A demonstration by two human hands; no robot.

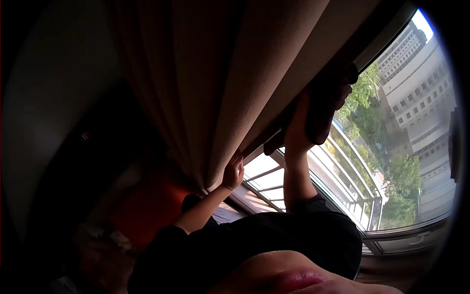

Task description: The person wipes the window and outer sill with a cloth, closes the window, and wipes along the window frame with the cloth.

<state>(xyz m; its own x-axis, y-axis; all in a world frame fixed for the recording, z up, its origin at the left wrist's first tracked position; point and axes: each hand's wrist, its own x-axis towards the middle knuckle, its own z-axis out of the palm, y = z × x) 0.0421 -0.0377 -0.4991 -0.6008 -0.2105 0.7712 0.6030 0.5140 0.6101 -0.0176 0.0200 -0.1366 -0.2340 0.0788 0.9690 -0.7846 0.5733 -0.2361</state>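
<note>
A long, pleated brown curtain [245,93] hangs from the top down through the middle of the view. My left hand [234,174] is at its lower right edge, fingers curled in against the fabric. Farther right, my right hand [297,130] is raised in front of the window, largely in shadow. Against it is a dark, lumpy, soft-looking thing [324,112] with rounded ends; its kind is too dark to make out. This thing and the shadow hide the right hand's fingers.
On the right, a window [367,196] looks out on trees [404,181], a white railing [360,171] and tall buildings [423,93]. At lower left lies an orange-red surface [147,208] in deep shade. The far left is nearly black.
</note>
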